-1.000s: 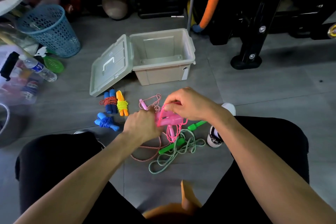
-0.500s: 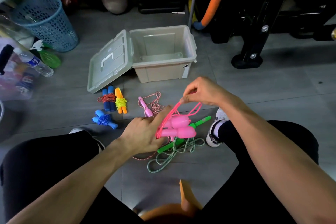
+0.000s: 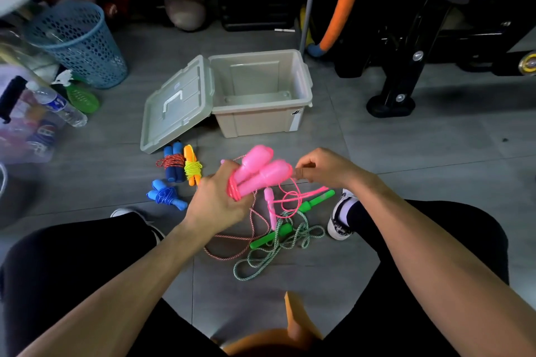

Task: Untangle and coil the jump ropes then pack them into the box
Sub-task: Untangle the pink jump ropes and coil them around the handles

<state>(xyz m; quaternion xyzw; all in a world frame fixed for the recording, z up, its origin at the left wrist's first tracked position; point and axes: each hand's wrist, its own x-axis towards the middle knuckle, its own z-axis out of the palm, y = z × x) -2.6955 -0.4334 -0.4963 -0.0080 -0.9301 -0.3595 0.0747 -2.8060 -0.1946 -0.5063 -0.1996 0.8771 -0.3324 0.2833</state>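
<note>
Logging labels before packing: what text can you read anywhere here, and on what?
None legible.
Box sticker: too small to read.
Bottle label: blurred.
Packaging at far left: print blurred.
Lid: a small mark, unreadable.

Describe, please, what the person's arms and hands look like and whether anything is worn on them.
Both forearms are bare up to the picture's edge, with no sleeves in view. The left hand and right hand are ungloved, and no watch, bracelet or ring shows on the wrists or fingers.
</note>
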